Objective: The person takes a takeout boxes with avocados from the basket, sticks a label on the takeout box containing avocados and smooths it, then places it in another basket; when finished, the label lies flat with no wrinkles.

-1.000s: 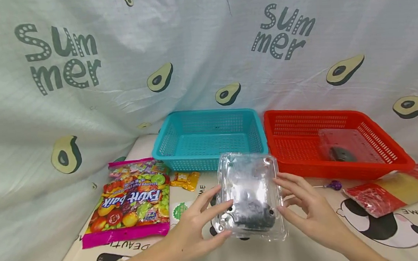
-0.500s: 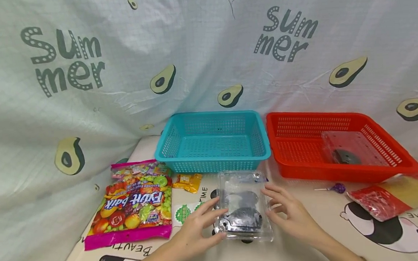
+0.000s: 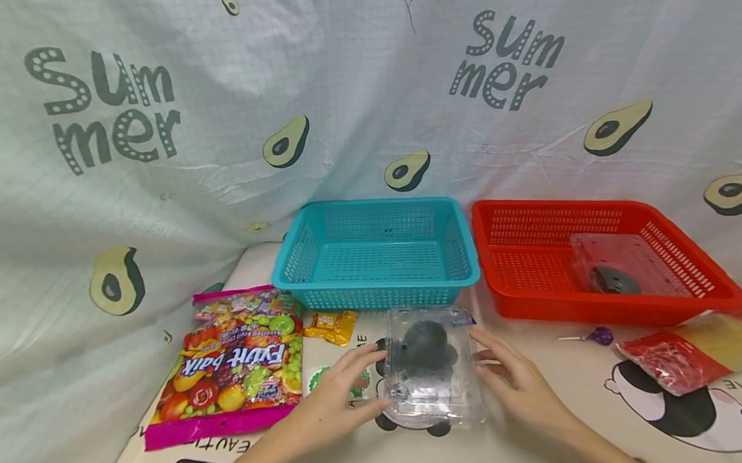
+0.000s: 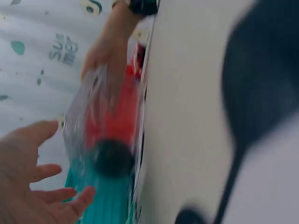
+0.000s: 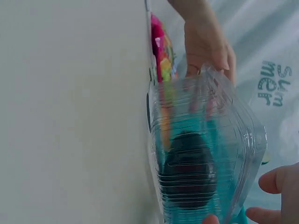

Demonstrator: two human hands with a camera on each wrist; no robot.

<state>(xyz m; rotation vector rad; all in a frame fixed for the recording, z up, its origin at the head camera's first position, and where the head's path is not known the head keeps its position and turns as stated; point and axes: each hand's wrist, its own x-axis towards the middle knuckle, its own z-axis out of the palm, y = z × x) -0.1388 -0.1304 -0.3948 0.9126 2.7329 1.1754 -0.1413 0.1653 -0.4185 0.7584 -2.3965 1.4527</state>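
A clear plastic clamshell box point(image 3: 463, 389) sits low over the tablecloth between the two hands. Inside it is a dark, egg-shaped thing point(image 5: 189, 170), seen through the ribbed wall in the right wrist view. My left hand point(image 3: 333, 407) is at the box's left side, fingers spread, with fingertips right at its edge. On the opposite side, my right hand point(image 3: 521, 385) has loosely bent fingers beside the edge. Both wrist views show the near hand's fingers spread around the box rather than curled on it.
Behind the box stands a turquoise basket point(image 3: 378, 295). To its right, a red basket point(image 3: 605, 310) holds another clear box point(image 3: 641, 261). A fruit candy bag point(image 3: 238, 360) and orange packet point(image 3: 332, 326) lie left; a lollipop point(image 3: 599, 336) and red-and-yellow packet point(image 3: 703, 346) lie right.
The clear box has come down from a raised, tilted position to lie lower and flatter. The dark shape in it shows nearer the far end. Both hands have lowered with it and loosened slightly.
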